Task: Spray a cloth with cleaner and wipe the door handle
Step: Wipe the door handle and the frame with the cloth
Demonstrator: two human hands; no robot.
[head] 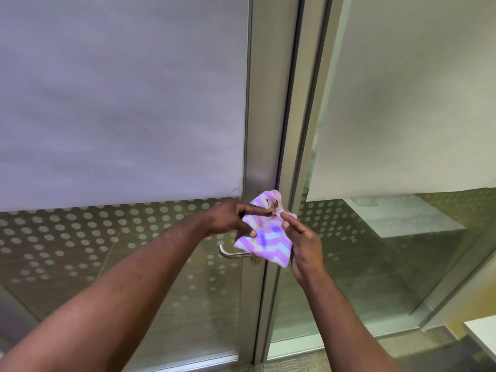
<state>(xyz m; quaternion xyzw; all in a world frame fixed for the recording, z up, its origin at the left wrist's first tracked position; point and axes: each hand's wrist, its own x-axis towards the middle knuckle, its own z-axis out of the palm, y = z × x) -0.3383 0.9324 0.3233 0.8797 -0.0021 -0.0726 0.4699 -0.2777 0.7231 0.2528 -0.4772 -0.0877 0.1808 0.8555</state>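
Both hands hold the cloth point(264, 237) in front of the door, a little above the handle point(230, 254). The cloth is pink and white with stripes, with some brown spots near its top edge and a bluish patch in the middle. It is bunched, not flat.

The left hand point(230, 218) grasps the cloth on its left side; the thumb presses near the lower left part and one finger lies across the upper part. The right hand point(306, 251) grasps the right edge, its fingers point(287, 220) pinching the cloth from that side. So both hands are closed on the cloth and neither is free.

The handle is a metal lever. Its long axis is horizontal: the pivot sits at the door frame point(264, 146), partly hidden behind the cloth, and the bar runs from there toward 9 o'clock, ending in a short bend. From the cloth, the handle lies at about 7 o'clock, just below, and the lower edge of the cloth overlaps its pivot end in this view. I cannot tell whether cloth and handle touch or the cloth is only in front of it.

The free end of the bar is just below the left hand, and the pivot is nearer to the right hand. I judge that the wipe should run along the bar, from 3 to 9 o'clock or back.

No spray bottle is in view, and whether the cloth is already wet I cannot say for sure.
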